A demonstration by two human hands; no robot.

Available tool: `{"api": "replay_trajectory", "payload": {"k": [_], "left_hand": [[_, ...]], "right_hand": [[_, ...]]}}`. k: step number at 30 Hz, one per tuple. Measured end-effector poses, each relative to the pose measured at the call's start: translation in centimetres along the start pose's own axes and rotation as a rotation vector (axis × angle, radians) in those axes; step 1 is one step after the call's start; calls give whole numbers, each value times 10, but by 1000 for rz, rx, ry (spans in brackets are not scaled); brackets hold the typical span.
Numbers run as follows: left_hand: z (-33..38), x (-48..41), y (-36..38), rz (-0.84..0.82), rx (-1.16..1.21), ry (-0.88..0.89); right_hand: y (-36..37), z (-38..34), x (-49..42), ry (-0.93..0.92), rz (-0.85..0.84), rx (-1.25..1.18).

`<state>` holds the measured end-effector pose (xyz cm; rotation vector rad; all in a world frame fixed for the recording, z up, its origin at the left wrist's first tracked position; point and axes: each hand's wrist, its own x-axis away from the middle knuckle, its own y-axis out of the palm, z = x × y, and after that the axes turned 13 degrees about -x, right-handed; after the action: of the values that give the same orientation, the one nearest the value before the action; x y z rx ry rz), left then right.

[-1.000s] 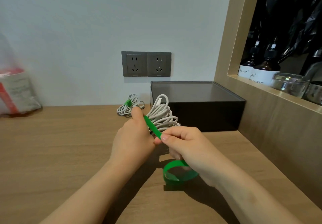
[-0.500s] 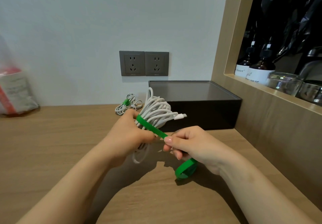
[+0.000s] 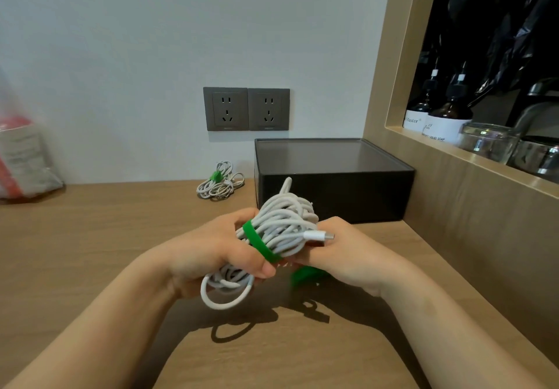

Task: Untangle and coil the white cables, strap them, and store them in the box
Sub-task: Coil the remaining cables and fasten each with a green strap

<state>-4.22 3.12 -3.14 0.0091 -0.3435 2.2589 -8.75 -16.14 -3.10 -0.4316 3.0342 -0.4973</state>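
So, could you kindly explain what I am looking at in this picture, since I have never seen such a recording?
There is no machine: a person wears a camera on the head, looking down at their own hands. The left hand grips a coiled white cable bundle with a green strap round it; the right hand appears to pull the strap's loose end underneath. On the wooden counter lie a second strapped coil and a black box, below two wall sockets.
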Motion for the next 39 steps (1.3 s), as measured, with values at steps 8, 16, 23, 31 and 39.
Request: {"api": "replay_trajectory", "payload": {"k": [8, 16, 23, 31, 39], "left_hand": [[-2, -2, 1, -192, 220, 137], [-7, -9, 3, -92, 312, 79], [2, 1, 5, 349, 59, 30], [4, -4, 26, 436, -813, 230], [8, -9, 40, 336, -1272, 198]], "right_hand": [[-7, 6, -8, -159, 113, 224], [-12, 20, -15, 32, 186, 96], [-22, 24, -20, -148, 871, 170], [-5, 17, -14, 277, 175, -634], [-19, 16, -13, 276, 117, -779]]}}
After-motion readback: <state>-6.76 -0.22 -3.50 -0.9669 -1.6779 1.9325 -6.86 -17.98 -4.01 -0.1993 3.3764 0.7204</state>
